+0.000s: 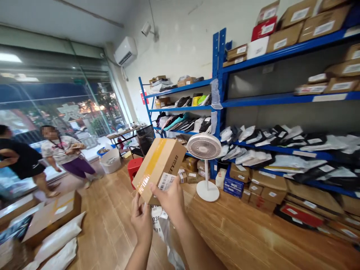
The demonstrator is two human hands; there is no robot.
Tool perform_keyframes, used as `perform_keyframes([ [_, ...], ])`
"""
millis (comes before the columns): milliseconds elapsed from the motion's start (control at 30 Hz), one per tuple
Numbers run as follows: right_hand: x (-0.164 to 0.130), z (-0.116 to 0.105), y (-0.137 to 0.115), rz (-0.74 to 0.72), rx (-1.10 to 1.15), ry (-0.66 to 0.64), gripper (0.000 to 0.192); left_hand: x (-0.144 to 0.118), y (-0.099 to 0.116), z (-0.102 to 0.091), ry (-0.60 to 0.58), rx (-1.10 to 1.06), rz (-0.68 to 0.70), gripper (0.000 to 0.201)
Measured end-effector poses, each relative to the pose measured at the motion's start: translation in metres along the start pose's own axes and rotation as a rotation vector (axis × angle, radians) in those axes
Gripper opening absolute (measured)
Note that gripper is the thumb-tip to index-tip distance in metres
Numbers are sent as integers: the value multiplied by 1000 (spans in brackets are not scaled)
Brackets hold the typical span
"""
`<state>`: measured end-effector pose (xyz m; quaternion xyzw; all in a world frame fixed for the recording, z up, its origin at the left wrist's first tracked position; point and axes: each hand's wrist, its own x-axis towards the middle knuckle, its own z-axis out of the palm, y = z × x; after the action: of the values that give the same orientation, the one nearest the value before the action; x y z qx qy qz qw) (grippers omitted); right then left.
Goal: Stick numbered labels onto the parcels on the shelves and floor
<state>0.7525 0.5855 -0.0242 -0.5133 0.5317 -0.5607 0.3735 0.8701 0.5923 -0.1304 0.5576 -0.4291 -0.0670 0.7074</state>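
Note:
A taped cardboard box (156, 159) is held up, tilted, in front of me. My left hand (142, 215) grips its lower left corner, some fingers hidden behind it. My right hand (172, 198) is closed on the lower right edge, its thumb pressed beside a white barcode label (166, 180). Yellow tape runs along the top face, and dark print marks the side. Below the box a strip of white numbered labels (156, 221) hangs between my forearms; I cannot tell which hand has it.
A white standing fan (206, 165) is just beyond the box. Blue shelves (261, 98) with boxes and bagged parcels line the right. Several parcels, including a large carton (52, 215), lie at lower left. Two people (66, 150) are by the window, near a white tub (111, 162) and red stool (132, 168).

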Motion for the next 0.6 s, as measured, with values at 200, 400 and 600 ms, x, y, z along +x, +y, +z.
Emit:
perform_keyframes([
  [200, 0, 0, -3, -11, -24, -92, 58, -2, 14, -4, 136, 48, -77, 49],
  [400, -2, -3, -3, -39, -21, -120, 57, -4, 22, -9, 227, 54, -39, 46],
  [600, -3, -4, -3, -56, 38, -106, 58, -4, 27, -12, 240, 10, -87, 45],
])
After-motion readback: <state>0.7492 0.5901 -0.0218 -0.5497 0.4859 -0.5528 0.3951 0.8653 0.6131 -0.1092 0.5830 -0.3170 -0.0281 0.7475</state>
